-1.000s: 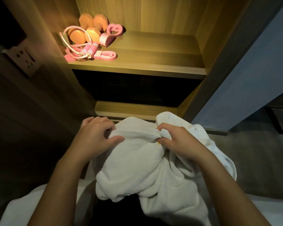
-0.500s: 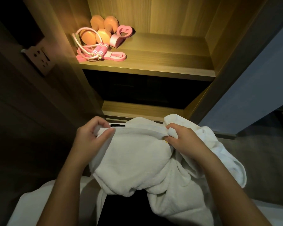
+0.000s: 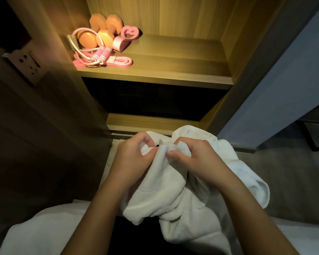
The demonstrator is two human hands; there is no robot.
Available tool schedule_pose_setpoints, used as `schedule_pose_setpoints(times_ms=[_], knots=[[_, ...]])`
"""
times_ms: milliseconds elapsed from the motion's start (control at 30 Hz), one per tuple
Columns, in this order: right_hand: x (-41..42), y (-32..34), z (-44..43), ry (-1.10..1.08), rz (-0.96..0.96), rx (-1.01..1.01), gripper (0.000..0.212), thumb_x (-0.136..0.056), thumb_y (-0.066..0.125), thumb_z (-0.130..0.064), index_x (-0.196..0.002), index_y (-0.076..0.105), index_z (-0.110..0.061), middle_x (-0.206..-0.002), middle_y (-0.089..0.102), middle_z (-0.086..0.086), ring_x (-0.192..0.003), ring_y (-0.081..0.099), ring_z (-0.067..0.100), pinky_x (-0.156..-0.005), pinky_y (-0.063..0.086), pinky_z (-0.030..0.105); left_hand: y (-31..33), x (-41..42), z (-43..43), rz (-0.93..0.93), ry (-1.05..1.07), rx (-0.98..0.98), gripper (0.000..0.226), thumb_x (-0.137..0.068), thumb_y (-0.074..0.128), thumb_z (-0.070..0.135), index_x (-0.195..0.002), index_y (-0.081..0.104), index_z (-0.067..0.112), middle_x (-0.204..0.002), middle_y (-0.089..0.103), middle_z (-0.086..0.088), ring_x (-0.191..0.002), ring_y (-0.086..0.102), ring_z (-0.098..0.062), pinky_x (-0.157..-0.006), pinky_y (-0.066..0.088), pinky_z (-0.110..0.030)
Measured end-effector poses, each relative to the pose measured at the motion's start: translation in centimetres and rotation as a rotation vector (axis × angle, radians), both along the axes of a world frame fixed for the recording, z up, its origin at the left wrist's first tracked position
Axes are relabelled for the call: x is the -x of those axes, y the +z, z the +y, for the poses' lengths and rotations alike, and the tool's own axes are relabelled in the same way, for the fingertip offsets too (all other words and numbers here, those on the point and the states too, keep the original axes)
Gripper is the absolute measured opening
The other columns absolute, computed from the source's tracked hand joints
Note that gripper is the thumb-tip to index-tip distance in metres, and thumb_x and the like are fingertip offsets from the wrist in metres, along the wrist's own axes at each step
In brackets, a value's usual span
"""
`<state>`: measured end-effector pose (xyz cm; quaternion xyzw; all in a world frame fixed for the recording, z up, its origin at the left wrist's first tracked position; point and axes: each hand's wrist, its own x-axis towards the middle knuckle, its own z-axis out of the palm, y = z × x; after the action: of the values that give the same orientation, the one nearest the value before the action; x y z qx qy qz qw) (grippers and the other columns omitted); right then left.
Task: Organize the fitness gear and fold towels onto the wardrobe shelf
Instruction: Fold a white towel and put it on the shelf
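The towel [image 3: 173, 190] is thick white terry cloth, matt and nubbly, with a flatter woven strip along its hem. The shelf [image 3: 173, 57] is board with a fine straight wood grain and a low satin sheen. On it, the orange dumbbells [image 3: 87, 39] have a smooth matt coating, the rope [image 3: 102, 53] has ribbed pink handles, possibly foam though the view is too small to be sure, and the band [image 3: 122, 61] is smooth and faintly glossy.
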<state>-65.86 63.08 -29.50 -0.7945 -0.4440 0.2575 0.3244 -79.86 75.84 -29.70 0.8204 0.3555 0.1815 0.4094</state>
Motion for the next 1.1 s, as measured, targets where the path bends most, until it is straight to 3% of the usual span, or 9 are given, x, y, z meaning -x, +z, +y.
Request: schedule_pose_setpoints(times_ms=[67,167,300,567,700,833,900,967,1100], knots=[[-0.4,-1.1,0.0,-0.051,-0.032,0.074,0.033,-0.09,0.055,-0.049,-0.074,0.057,-0.02,-0.07,0.061,-0.004,-0.072,0.057,0.014,-0.067,0.051,0.043,0.1,0.9,0.6,-0.003,0.036,0.119,0.016,-0.082,0.072,0.033,-0.08,0.058,0.028,-0.078,0.063,0.007,-0.07,0.057,-0.007,-0.059,0.047,-0.026],[-0.6,-3.0,0.0,-0.136,-0.083,0.232,0.037,-0.088,0.054,-0.047,-0.065,0.047,-0.018,-0.065,0.055,-0.004,-0.071,0.055,0.019,-0.064,0.047,0.039,-0.2,2.8,2.1,0.048,-0.005,0.227,0.02,-0.082,0.074,0.027,-0.094,0.058,0.031,-0.098,0.061,0.014,-0.089,0.058,-0.012,-0.074,0.051,-0.031],[-0.3,-4.4,0.6,-0.153,-0.169,0.379,0.03,-0.092,0.047,-0.052,-0.075,0.052,-0.027,-0.079,0.059,-0.009,-0.076,0.055,0.013,-0.071,0.051,0.034,-0.7,4.6,2.4,0.064,-0.039,0.372,0.032,-0.083,0.073,0.018,-0.105,0.055,0.033,-0.111,0.058,0.014,-0.103,0.059,-0.01,-0.084,0.056,-0.031],[-0.2,-4.5,1.5,-0.148,-0.232,0.439,0.03,-0.092,0.047,-0.049,-0.07,0.045,-0.029,-0.075,0.053,-0.013,-0.073,0.051,0.011,-0.058,0.035,0.027,-1.9,5.2,2.7,0.091,0.026,0.302,0.032,-0.086,0.068,0.036,-0.11,0.047,0.04,-0.108,0.056,0.021,-0.097,0.056,-0.002,-0.074,0.049,-0.021],[-0.1,-4.9,1.2,-0.154,-0.241,0.414,0.03,-0.092,0.047,-0.05,-0.072,0.046,-0.029,-0.075,0.055,-0.012,-0.073,0.052,0.01,-0.061,0.038,0.027,-2.4,5.5,2.4,-0.04,0.108,0.239,0.02,-0.1,0.047,0.028,-0.114,0.047,0.043,-0.097,0.062,-0.012,-0.087,0.061,-0.026,-0.073,0.053,-0.041],[0.1,-5.0,1.2,-0.15,-0.245,0.407,0.026,-0.093,0.046,-0.052,-0.083,0.054,-0.029,-0.082,0.056,-0.012,-0.08,0.055,0.012,-0.072,0.047,0.029,-3.0,5.4,2.1,-0.091,0.261,0.146,0.023,-0.099,0.048,0.016,-0.098,0.048,0.039,-0.082,0.057,-0.02,-0.065,0.055,-0.027,-0.057,0.047,-0.039],[0.1,-4.9,1.2,-0.15,-0.24,0.406,0.026,-0.093,0.046,-0.052,-0.089,0.056,-0.028,-0.084,0.056,-0.012,-0.082,0.055,0.012,-0.075,0.05,0.031,-3.4,5.3,2.2,-0.063,0.289,0.151,0.018,-0.098,0.051,0.016,-0.091,0.052,0.033,-0.085,0.056,-0.025,-0.067,0.054,-0.033,-0.057,0.048,-0.041],[0.1,-4.9,1.1,-0.15,-0.237,0.406,0.026,-0.093,0.046,-0.052,-0.087,0.056,-0.028,-0.084,0.057,-0.011,-0.081,0.055,0.012,-0.077,0.051,0.032,-3.6,5.2,2.2,-0.056,0.338,0.215,0.012,-0.097,0.053,0.021,-0.089,0.056,0.029,-0.092,0.061,-0.023,-0.081,0.06,-0.04,-0.066,0.054,-0.051],[0.1,-5.0,1.1,-0.152,-0.229,0.41,0.026,-0.093,0.045,-0.052,-0.086,0.056,-0.029,-0.085,0.058,-0.011,-0.081,0.056,0.012,-0.078,0.052,0.034,-3.4,5.1,2.2,-0.082,0.308,0.229,0.017,-0.098,0.05,0.031,-0.086,0.059,0.023,-0.082,0.062,-0.011,-0.073,0.058,-0.021,-0.066,0.048,-0.038]])
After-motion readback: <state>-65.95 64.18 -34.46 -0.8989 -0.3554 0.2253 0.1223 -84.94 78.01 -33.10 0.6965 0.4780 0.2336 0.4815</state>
